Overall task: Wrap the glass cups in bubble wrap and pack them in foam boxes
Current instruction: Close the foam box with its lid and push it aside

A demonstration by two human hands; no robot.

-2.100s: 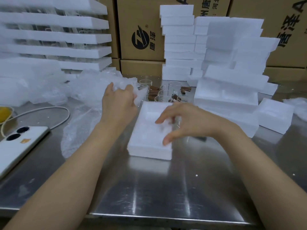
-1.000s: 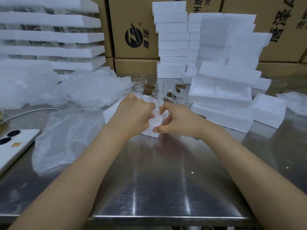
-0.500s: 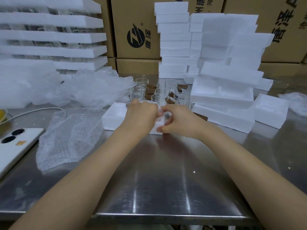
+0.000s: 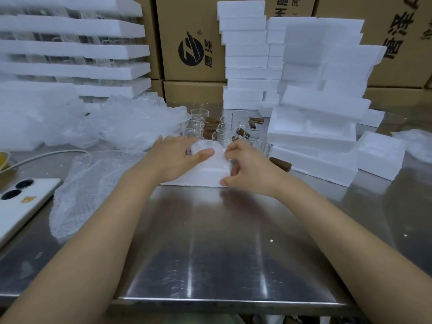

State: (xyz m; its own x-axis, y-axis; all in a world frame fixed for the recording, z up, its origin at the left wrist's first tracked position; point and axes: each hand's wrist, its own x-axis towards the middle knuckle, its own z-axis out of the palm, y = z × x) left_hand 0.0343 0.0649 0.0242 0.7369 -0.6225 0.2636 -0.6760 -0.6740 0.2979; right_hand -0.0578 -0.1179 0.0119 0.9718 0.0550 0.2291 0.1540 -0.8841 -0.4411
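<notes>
Reaching over the shiny metal table (image 4: 210,242), two bare arms meet at a small white foam box (image 4: 201,178) that lies flat in the middle of it. The left hand (image 4: 177,157) lies on top with its fingers mostly straight and its thumb out. It presses down on a wrapped cup (image 4: 207,146), a lump of bubble wrap sitting in the box. The right hand (image 4: 247,170) has curled fingers and pinches the right end of the foam box, with the thumb low at the front edge.

To the left, a loose bubble sheet (image 4: 93,183) lies flat on the table, and a white phone (image 4: 23,202) lies beside it. Just behind the hands stand bare glass cups (image 4: 224,133), close together, with brown handles (image 4: 280,163) sticking out. Left of the cups sits a crumpled wrap heap (image 4: 131,122). Right of them, more foam pieces (image 4: 315,136) are piled up high. At the very back stand brown cardboard boxes (image 4: 194,43), and far left is a stack of foam trays (image 4: 70,50) with glass between the layers.
</notes>
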